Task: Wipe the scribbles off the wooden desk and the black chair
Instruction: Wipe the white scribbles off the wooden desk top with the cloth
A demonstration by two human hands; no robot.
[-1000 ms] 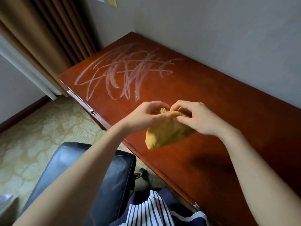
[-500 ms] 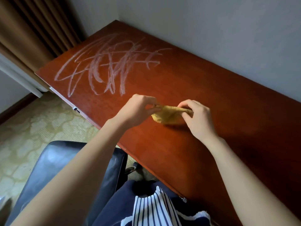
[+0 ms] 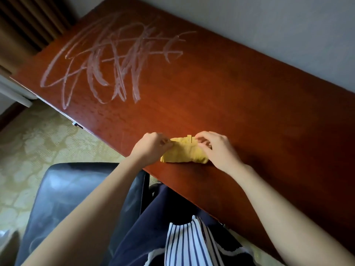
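A folded yellow cloth (image 3: 183,153) lies on the reddish wooden desk (image 3: 240,116) near its front edge. My left hand (image 3: 148,148) pinches the cloth's left end. My right hand (image 3: 219,149) pinches its top right edge, fingers curled over it. White chalk scribbles (image 3: 113,62) cover the desk's far left part, well away from the cloth. The black chair (image 3: 76,198) stands below the desk's front edge at lower left, with faint whitish marks on its seat; my left forearm crosses over it.
A grey wall runs along the desk's back edge. Brown curtains (image 3: 28,22) hang at the upper left. Patterned yellowish carpet (image 3: 34,146) lies left of the chair. My striped top and dark clothing show at the bottom.
Both hands have brought the cloth down from the air onto the desk and stretched it flatter. The view has tilted downward and closer to the desk.
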